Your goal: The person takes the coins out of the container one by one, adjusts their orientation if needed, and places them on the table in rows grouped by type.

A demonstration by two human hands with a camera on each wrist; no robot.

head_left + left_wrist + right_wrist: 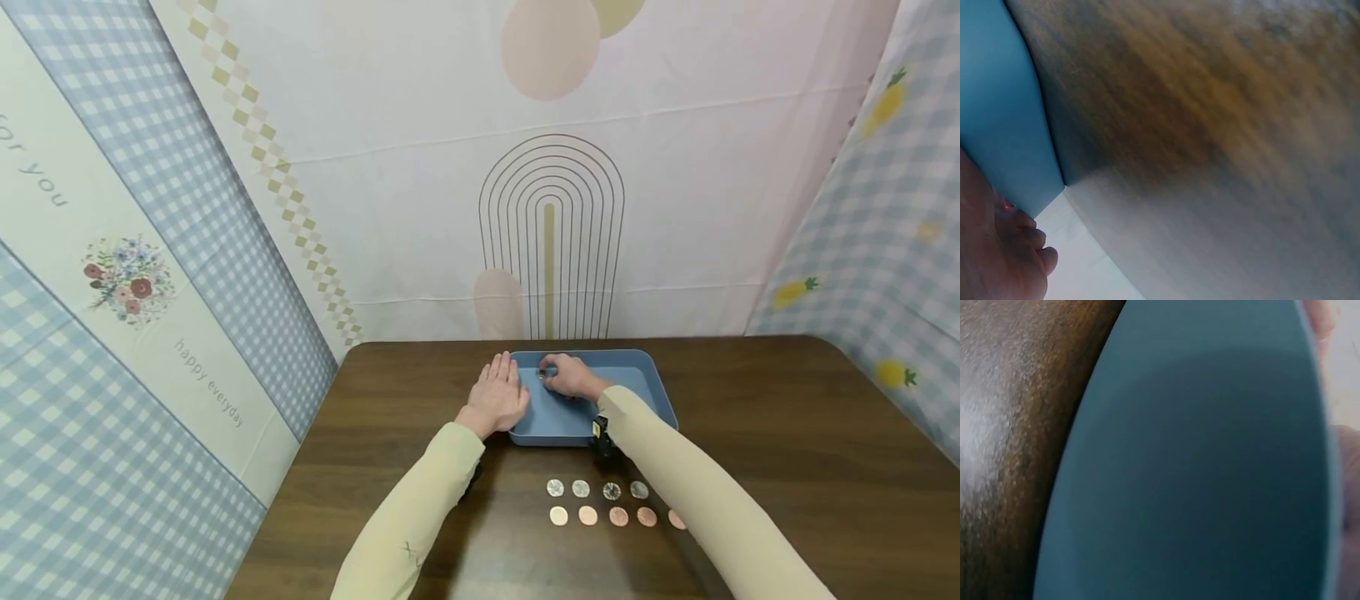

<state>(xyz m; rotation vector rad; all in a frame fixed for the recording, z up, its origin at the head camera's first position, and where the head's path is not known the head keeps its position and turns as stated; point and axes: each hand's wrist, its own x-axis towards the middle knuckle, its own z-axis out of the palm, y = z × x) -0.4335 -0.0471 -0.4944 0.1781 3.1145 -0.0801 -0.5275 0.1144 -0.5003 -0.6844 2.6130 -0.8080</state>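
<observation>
Pinches a small silver coin [542, 375] with the curled fingertips of the right hand [570, 377], low over the far left part of the blue tray [637, 371]; cannot tell whether touching the floor of the tray or not. Rests the left hand [497, 398] flat on the table [787, 433], fingers straight and close together, against the left wall of the tray. Has on the table, nearer to the body, a row of silver coins [581, 488] and below it a row of copper coins [588, 516], the last one partly hidden by the right sleeve [675, 475].

Probably risks a slip of the coin: thin, smooth, held only at the edge, so may drop, bounce or roll inside the tray. May also push the light tray sideways if leaning too much on its wall with the left hand. Might brush the two rows with the right sleeve, hanging just above them, and scatter them toward the table edge. Shows nothing of the grip in the wrist views, both blurred and very close.
</observation>
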